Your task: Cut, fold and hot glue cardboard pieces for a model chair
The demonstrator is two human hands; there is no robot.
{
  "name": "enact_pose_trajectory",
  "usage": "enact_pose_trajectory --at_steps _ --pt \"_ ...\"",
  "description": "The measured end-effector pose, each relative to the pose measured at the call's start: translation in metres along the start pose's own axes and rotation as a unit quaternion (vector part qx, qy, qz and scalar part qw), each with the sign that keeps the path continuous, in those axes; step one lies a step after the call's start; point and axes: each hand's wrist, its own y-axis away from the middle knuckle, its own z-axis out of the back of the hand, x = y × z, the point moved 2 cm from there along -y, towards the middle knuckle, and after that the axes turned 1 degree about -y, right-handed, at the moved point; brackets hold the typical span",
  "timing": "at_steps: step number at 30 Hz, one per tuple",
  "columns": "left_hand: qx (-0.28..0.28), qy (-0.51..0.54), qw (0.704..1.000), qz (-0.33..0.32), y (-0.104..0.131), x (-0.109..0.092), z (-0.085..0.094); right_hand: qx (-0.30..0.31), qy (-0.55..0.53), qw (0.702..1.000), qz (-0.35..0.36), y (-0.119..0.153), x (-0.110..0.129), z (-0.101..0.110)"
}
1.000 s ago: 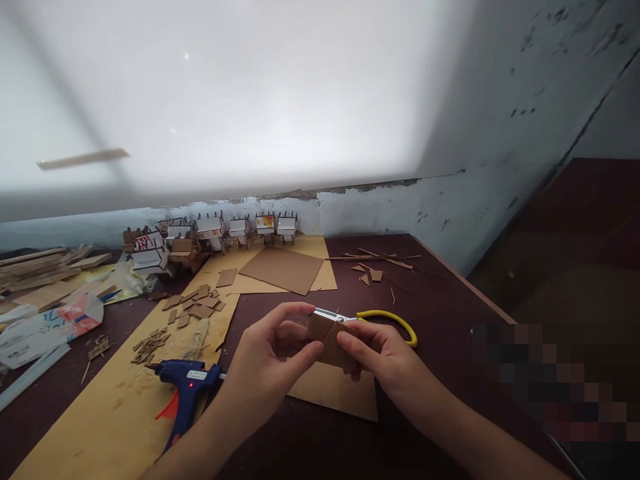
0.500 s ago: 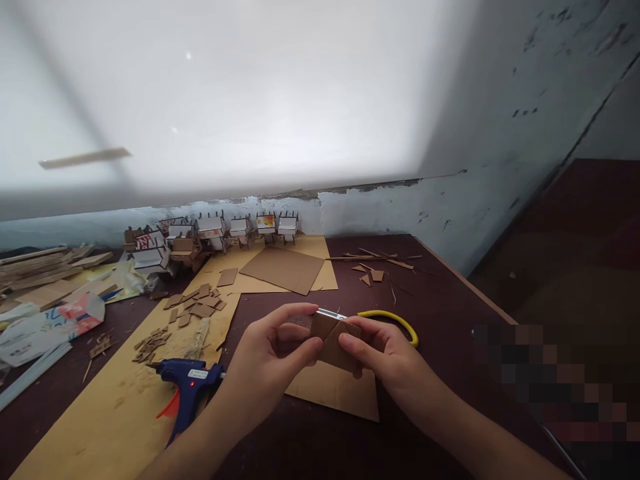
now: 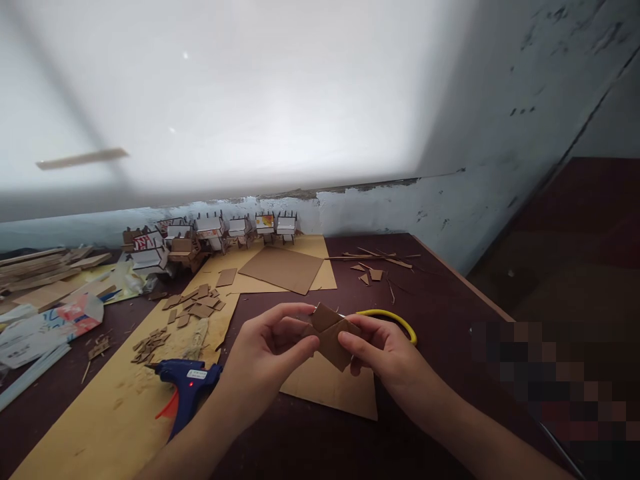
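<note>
Two small brown cardboard pieces (image 3: 336,339), overlapping at an angle, are held up between my hands at the lower centre. My left hand (image 3: 273,350) pinches their left side between thumb and fingers. On the right side, my right hand (image 3: 383,347) grips them, its thumb on the near face. Below them, a larger cardboard sheet (image 3: 335,387) lies on the dark table. A yellow curved handle (image 3: 395,319) shows just beyond my right hand. The blue glue gun (image 3: 187,380), its red light lit, rests left of my left forearm.
Small cardboard cut pieces (image 3: 197,305) lie on the yellow sheet (image 3: 95,413). Miniature cardboard chairs (image 3: 210,230) stand along the wall. Thin scraps (image 3: 380,257) are at the back right. Wood strips (image 3: 35,267) and a plastic bag (image 3: 55,323) sit at the left.
The cardboard pieces have turned between my fingers, so one corner now points up and another down. The white-and-dark strip above them is mostly hidden now.
</note>
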Motion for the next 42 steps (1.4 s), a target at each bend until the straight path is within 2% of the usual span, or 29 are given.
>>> enact_pose_trajectory --at_steps 28,36,42 --pt "-0.017 0.011 1.0 0.016 -0.002 0.0024 0.0017 0.036 0.018 0.999 0.006 0.0006 0.0011 -0.0004" --pt "-0.053 0.035 0.998 0.028 -0.0058 0.0051 0.006 0.048 -0.09 0.995 -0.02 0.0005 -0.0032 0.0021" --pt "-0.089 -0.013 0.996 0.028 -0.0062 0.0033 0.0096 0.015 -0.04 0.999 -0.031 -0.0014 -0.0027 0.0019"
